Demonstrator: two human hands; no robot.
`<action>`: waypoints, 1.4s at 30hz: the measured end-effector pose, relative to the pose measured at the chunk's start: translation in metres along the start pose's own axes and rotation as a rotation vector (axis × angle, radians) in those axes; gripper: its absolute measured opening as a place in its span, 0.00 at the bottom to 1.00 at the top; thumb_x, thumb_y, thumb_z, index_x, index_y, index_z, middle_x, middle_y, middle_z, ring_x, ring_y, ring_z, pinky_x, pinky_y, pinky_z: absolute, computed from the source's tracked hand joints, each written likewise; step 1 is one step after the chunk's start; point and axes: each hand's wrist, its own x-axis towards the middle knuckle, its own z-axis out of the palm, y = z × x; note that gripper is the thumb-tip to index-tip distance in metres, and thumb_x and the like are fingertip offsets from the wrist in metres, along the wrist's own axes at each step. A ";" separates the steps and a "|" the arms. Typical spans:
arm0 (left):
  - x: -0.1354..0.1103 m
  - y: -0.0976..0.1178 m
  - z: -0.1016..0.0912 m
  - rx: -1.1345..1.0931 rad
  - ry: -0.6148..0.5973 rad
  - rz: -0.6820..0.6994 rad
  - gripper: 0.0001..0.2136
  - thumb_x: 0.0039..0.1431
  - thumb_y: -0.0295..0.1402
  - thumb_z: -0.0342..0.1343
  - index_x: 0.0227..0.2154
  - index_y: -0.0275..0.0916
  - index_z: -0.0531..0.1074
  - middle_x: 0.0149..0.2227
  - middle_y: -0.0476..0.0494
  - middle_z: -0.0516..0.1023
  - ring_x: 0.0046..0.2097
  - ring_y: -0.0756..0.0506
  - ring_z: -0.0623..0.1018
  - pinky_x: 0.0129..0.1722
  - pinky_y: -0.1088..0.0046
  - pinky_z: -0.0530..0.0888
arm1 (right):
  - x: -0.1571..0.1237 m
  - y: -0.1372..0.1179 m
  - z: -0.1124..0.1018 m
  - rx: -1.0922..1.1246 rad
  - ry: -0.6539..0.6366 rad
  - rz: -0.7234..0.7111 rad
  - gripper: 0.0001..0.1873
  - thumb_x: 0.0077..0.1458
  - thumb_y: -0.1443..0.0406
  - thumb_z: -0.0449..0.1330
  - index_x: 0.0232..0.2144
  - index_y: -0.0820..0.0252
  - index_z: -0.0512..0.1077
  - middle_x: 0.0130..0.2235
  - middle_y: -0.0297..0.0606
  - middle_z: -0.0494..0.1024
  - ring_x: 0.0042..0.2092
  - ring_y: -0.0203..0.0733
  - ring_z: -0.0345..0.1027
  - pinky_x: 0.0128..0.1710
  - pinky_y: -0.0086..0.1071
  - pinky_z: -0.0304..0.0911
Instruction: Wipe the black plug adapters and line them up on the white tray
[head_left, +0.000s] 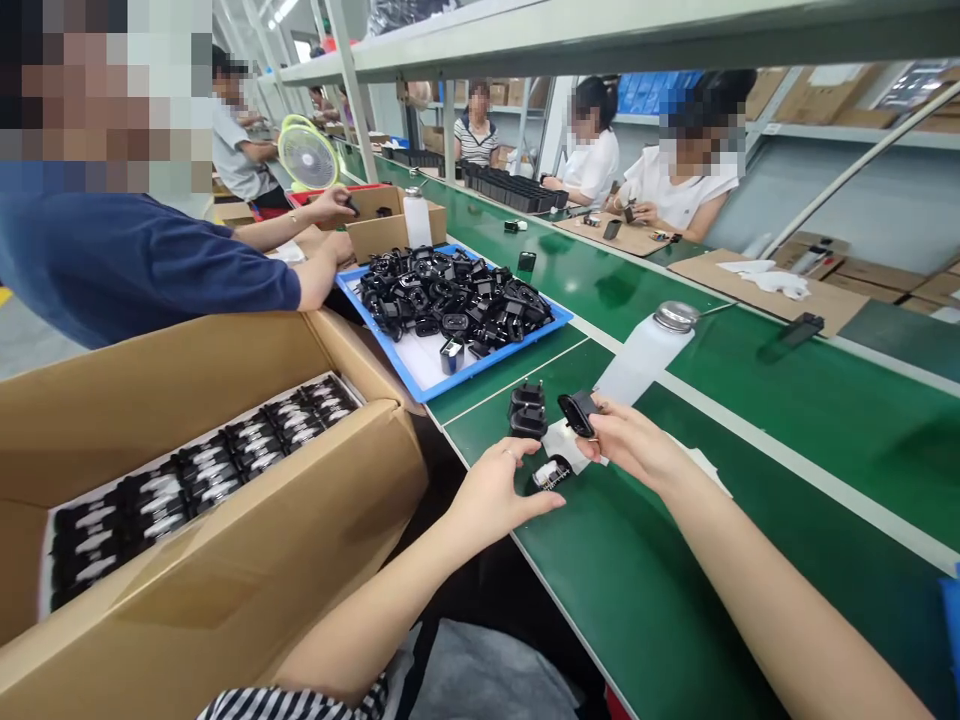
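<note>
Black casing (577, 413) is pinched in the right hand (628, 440) above the green table (637, 590). The left hand (496, 492), thumb and fingers parted, curves around a circuit piece (552, 474) near two plugs (528, 410); contact is unclear.

I see a solid green table (660, 610) crossed by white lines (750, 434). The tray (491, 363) shows bright blue with a white base (420, 360); the parts (450, 295) come through glossy black, as do the shell (577, 414) and the plugs (528, 418). I read the carton (187, 600) as plain brown, the bottle (645, 355) as milky white under a silver lid (676, 316). I also make out a lime-green fan (309, 155), one navy sleeve (225, 268) and one striped black-and-white cuff (285, 706).
</note>
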 end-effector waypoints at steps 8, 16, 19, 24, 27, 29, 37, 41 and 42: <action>0.008 -0.007 0.001 0.093 0.059 -0.040 0.14 0.43 0.28 0.52 0.36 0.38 0.64 0.33 0.48 0.69 0.33 0.50 0.69 0.35 0.75 0.67 | -0.005 -0.005 0.004 -0.750 0.055 -0.125 0.07 0.44 0.62 0.52 0.27 0.60 0.62 0.25 0.32 0.65 0.26 0.34 0.58 0.26 0.28 0.54; 0.005 -0.010 0.000 0.142 -0.007 -0.022 0.26 0.39 0.38 0.56 0.44 0.40 0.58 0.34 0.49 0.68 0.28 0.51 0.68 0.31 0.74 0.67 | -0.010 -0.006 0.012 -1.088 0.143 -0.179 0.03 0.45 0.65 0.51 0.25 0.58 0.61 0.22 0.29 0.64 0.25 0.33 0.57 0.25 0.26 0.53; 0.002 -0.008 0.006 0.126 0.052 0.000 0.20 0.41 0.35 0.53 0.40 0.39 0.61 0.33 0.49 0.67 0.29 0.51 0.68 0.30 0.75 0.66 | -0.010 -0.004 0.010 -1.089 -0.003 -0.196 0.04 0.46 0.65 0.51 0.29 0.57 0.63 0.28 0.30 0.66 0.29 0.34 0.59 0.28 0.26 0.55; 0.001 -0.011 0.005 0.027 0.087 0.018 0.16 0.43 0.29 0.49 0.39 0.39 0.62 0.34 0.50 0.69 0.30 0.53 0.68 0.32 0.78 0.66 | -0.008 0.003 0.009 -1.197 -0.097 -0.205 0.08 0.47 0.65 0.51 0.33 0.56 0.64 0.32 0.32 0.68 0.32 0.36 0.60 0.31 0.28 0.55; 0.002 -0.013 0.001 0.026 0.087 0.031 0.21 0.42 0.32 0.53 0.42 0.38 0.60 0.38 0.49 0.69 0.32 0.52 0.69 0.34 0.77 0.66 | -0.007 0.005 0.009 -1.242 -0.098 -0.185 0.07 0.47 0.65 0.50 0.32 0.56 0.64 0.32 0.33 0.68 0.32 0.37 0.60 0.29 0.29 0.55; 0.004 -0.012 -0.002 0.063 0.089 0.051 0.19 0.42 0.33 0.53 0.41 0.38 0.62 0.37 0.49 0.69 0.33 0.51 0.69 0.33 0.77 0.66 | -0.006 0.004 0.009 -1.251 -0.106 -0.168 0.07 0.47 0.65 0.50 0.32 0.57 0.64 0.32 0.34 0.68 0.31 0.37 0.60 0.29 0.30 0.56; 0.006 0.001 -0.007 0.287 0.059 0.002 0.16 0.45 0.34 0.51 0.40 0.41 0.65 0.30 0.48 0.72 0.30 0.49 0.71 0.32 0.75 0.67 | -0.003 0.005 0.012 -1.262 -0.112 -0.160 0.13 0.46 0.66 0.55 0.38 0.56 0.66 0.31 0.35 0.70 0.33 0.40 0.63 0.31 0.31 0.58; 0.006 0.007 -0.011 0.374 -0.027 0.006 0.17 0.47 0.35 0.50 0.42 0.43 0.63 0.31 0.47 0.73 0.32 0.47 0.72 0.32 0.72 0.67 | -0.002 0.006 0.016 -1.351 -0.063 -0.156 0.15 0.46 0.66 0.56 0.40 0.58 0.66 0.30 0.38 0.70 0.31 0.41 0.64 0.30 0.31 0.59; 0.007 0.010 -0.013 0.398 -0.052 0.010 0.15 0.47 0.35 0.50 0.41 0.43 0.64 0.31 0.47 0.73 0.33 0.46 0.72 0.32 0.72 0.67 | -0.002 0.005 0.017 -1.372 -0.066 -0.143 0.15 0.47 0.66 0.55 0.40 0.59 0.66 0.31 0.39 0.70 0.32 0.41 0.64 0.30 0.31 0.59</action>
